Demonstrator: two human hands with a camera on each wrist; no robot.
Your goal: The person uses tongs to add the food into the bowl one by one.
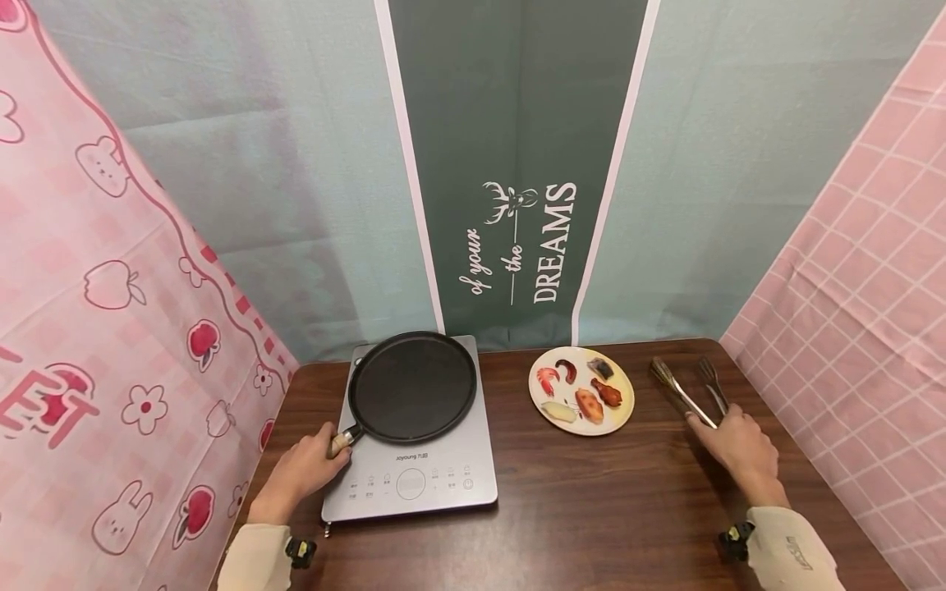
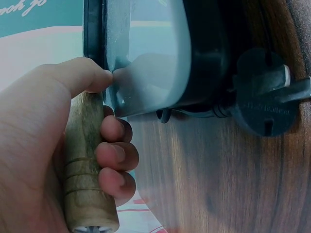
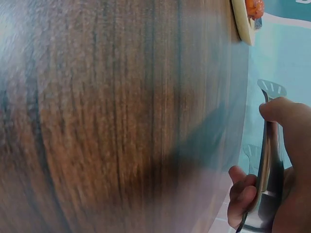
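A round black frying pan [image 1: 414,386] sits on the silver induction cooktop [image 1: 480,468]. My left hand [image 1: 309,461] grips its wooden handle [image 2: 87,160], fingers curled round it and the thumb near the pan end. Over the table's right side, my right hand [image 1: 741,450] holds metal tongs [image 1: 691,400], whose two arms stand spread apart and point away from me. In the right wrist view the thumb lies along one arm of the tongs [image 3: 269,155]. Between the hands, nearer the right, a plate [image 1: 543,361] bears several food pieces, among them a shrimp [image 1: 548,379] and a drumstick [image 1: 608,393].
The wooden table [image 1: 576,509] ends at a hanging green curtain [image 1: 510,98] behind. A pink patterned cloth [image 1: 140,345] borders it on the left, and a pink checked cloth [image 1: 850,328] on the right. The cooktop's control panel [image 1: 410,484] faces me.
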